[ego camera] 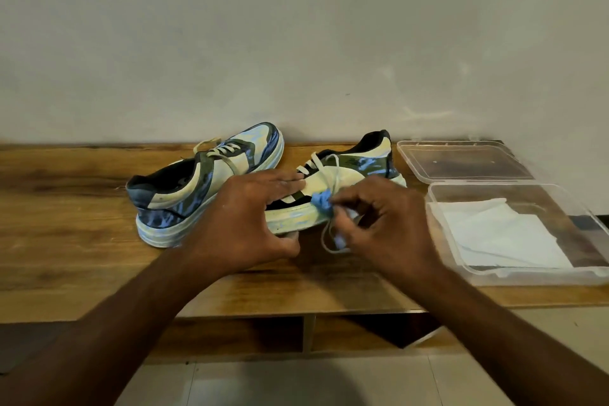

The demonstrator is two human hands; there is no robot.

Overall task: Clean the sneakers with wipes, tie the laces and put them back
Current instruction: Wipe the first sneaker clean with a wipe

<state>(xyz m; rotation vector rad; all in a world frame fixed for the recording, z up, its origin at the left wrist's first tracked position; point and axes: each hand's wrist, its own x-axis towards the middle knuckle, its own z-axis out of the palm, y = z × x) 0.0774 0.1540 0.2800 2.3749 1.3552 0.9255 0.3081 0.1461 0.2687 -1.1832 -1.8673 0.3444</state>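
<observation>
On shelf: 2 sneakers (pixel 329 194) | L grip (pixel 250 221) clasps one | R grip (pixel 379 224) pinches wipe (pixel 323 203)

bare tabletop (pixel 66 224) left; container (pixel 514 234) (lid off) crowds right.

1. No words, numbers or signs can be read anywhere in the view.
2. The right-hand sneaker (pixel 349 171), next to the clear plastic box (pixel 514 234), has a small dark mark on its side panel near the heel; it is too blurred to make out.
</observation>
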